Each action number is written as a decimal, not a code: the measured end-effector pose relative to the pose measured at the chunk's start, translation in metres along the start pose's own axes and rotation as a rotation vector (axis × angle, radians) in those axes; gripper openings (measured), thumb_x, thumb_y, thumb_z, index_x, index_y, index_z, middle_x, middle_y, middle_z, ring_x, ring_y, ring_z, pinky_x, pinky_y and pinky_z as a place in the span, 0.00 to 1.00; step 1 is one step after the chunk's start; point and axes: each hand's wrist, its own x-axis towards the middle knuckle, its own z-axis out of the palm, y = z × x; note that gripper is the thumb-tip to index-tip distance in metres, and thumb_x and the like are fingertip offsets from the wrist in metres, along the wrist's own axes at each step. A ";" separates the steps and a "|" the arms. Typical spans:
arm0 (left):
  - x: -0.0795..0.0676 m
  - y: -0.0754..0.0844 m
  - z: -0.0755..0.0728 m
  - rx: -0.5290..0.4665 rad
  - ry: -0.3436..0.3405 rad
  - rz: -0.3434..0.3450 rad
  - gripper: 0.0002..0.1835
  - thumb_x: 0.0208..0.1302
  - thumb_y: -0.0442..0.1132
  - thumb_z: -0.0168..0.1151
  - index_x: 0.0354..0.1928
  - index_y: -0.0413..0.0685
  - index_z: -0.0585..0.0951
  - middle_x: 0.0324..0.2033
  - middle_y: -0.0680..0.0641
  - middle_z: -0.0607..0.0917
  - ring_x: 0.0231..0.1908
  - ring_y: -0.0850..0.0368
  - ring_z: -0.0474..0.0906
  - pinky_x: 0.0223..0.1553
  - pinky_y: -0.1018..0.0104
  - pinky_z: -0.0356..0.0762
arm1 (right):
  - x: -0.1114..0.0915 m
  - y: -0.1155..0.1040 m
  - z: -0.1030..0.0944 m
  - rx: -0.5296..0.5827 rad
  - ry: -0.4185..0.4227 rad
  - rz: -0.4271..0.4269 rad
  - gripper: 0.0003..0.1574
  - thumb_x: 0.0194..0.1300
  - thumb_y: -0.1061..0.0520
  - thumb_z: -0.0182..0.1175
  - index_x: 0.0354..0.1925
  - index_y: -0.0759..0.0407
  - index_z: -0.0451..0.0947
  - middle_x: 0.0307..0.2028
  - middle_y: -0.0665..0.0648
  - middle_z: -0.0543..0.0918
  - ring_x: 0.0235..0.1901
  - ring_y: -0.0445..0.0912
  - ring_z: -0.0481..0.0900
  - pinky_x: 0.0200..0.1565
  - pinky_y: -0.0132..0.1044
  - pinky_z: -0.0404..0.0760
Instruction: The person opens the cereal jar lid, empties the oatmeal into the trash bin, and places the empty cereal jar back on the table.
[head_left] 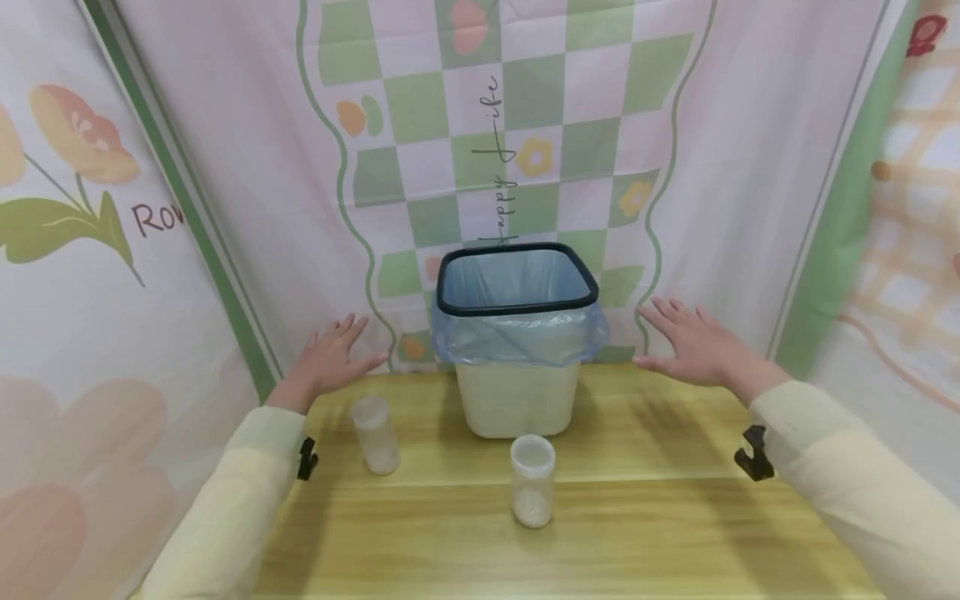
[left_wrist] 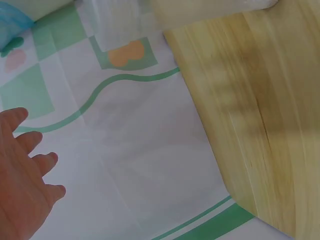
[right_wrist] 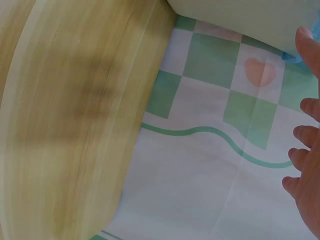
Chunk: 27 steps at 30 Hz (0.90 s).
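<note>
In the head view my left hand [head_left: 330, 360] is held in the air with fingers spread, left of the bin and just above a frosted clear jar [head_left: 377, 437]. My right hand [head_left: 692, 346] is likewise raised with its fingers spread, to the right of the bin. Neither hand holds anything. A cream bin [head_left: 517, 400] with a black rim and a blue plastic liner [head_left: 517, 337] stands upright at the back of the table. In front of it is a second clear jar [head_left: 533, 483] with some pale contents at the bottom.
The wooden table [head_left: 637, 533] ends at a patterned curtain [head_left: 420, 108] right behind the bin. Further curtains hang at the left [head_left: 82, 333] and right [head_left: 900, 275]. A black wrist mount [head_left: 756, 454] sits under the right sleeve, another [head_left: 307, 458] under the left.
</note>
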 end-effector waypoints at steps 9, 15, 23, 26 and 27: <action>-0.009 0.003 0.004 -0.015 0.033 0.035 0.48 0.66 0.69 0.47 0.76 0.44 0.52 0.73 0.34 0.50 0.71 0.33 0.43 0.67 0.34 0.30 | -0.009 -0.008 0.002 0.047 0.014 0.002 0.56 0.66 0.31 0.55 0.74 0.66 0.51 0.71 0.76 0.48 0.69 0.72 0.44 0.65 0.68 0.41; -0.019 0.008 0.006 -0.014 0.038 0.069 0.47 0.66 0.67 0.50 0.76 0.45 0.52 0.73 0.35 0.51 0.71 0.33 0.44 0.67 0.35 0.32 | -0.017 -0.012 0.005 0.052 0.010 0.002 0.56 0.66 0.30 0.53 0.74 0.65 0.50 0.71 0.76 0.49 0.69 0.72 0.45 0.65 0.69 0.42; -0.032 0.016 0.008 -0.034 0.093 0.111 0.47 0.65 0.67 0.52 0.76 0.46 0.54 0.73 0.36 0.51 0.72 0.36 0.45 0.68 0.35 0.36 | -0.026 -0.017 0.009 0.067 0.001 -0.002 0.56 0.66 0.29 0.52 0.74 0.65 0.51 0.71 0.75 0.50 0.69 0.71 0.46 0.65 0.67 0.46; -0.037 0.020 0.009 -0.035 0.112 0.129 0.47 0.65 0.67 0.53 0.76 0.47 0.54 0.74 0.37 0.51 0.72 0.36 0.46 0.68 0.36 0.38 | -0.030 -0.021 0.011 0.070 0.022 -0.020 0.54 0.66 0.31 0.54 0.73 0.65 0.53 0.70 0.75 0.52 0.68 0.71 0.48 0.65 0.67 0.49; -0.038 0.021 0.010 -0.035 0.119 0.135 0.47 0.65 0.67 0.53 0.76 0.47 0.54 0.74 0.37 0.51 0.72 0.37 0.46 0.68 0.36 0.39 | -0.031 -0.022 0.011 0.074 0.029 -0.025 0.54 0.66 0.31 0.54 0.73 0.66 0.54 0.70 0.75 0.52 0.68 0.71 0.49 0.65 0.67 0.49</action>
